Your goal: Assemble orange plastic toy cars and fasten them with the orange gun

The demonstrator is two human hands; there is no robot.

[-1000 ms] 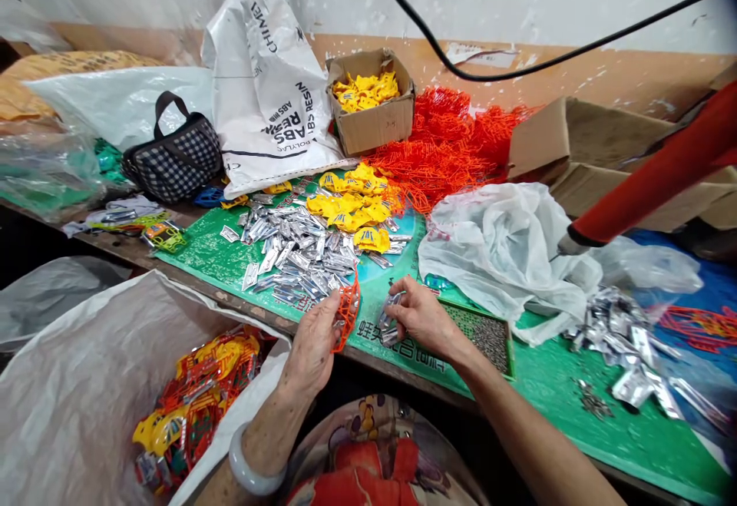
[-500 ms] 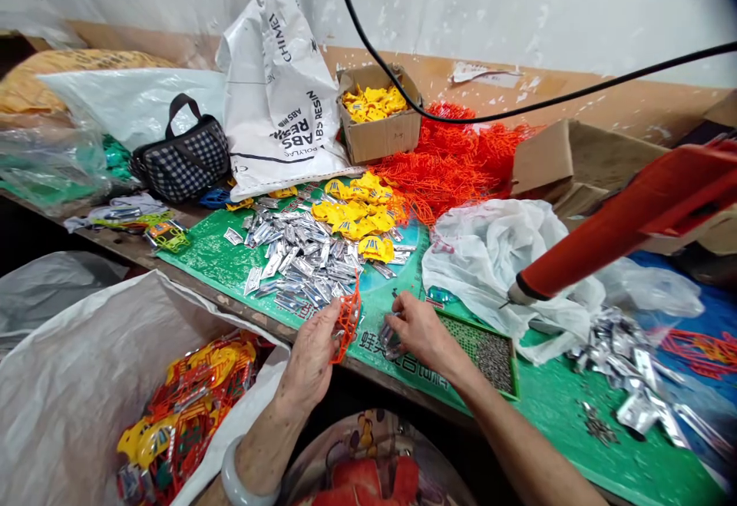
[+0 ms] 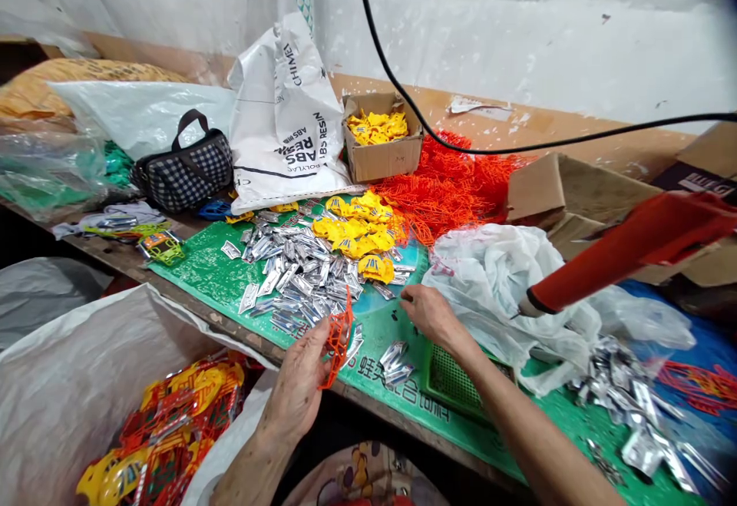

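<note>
My left hand is closed on an orange-red openwork plastic frame, held upright at the table's front edge. Beside the frame lies a silver piece. My right hand is lowered to the green tabletop with its fingers bent together; whatever they hold, if anything, is hidden. Small dark bits lie by those fingertips. A few shiny silver pieces rest between my hands. Partly under my right forearm sits a green basket. Behind my left hand spreads a heap of flat silver pieces.
Yellow plastic shells lie behind the silver heap, with a carton of more behind them. Orange-red frames are piled at the back. A red power screwdriver hangs at right. An open white sack stands at lower left.
My right hand has moved away from the silver pieces, farther back on the table, leaving them uncovered. My left hand still holds the orange-red frame. The view has tilted slightly upward.
</note>
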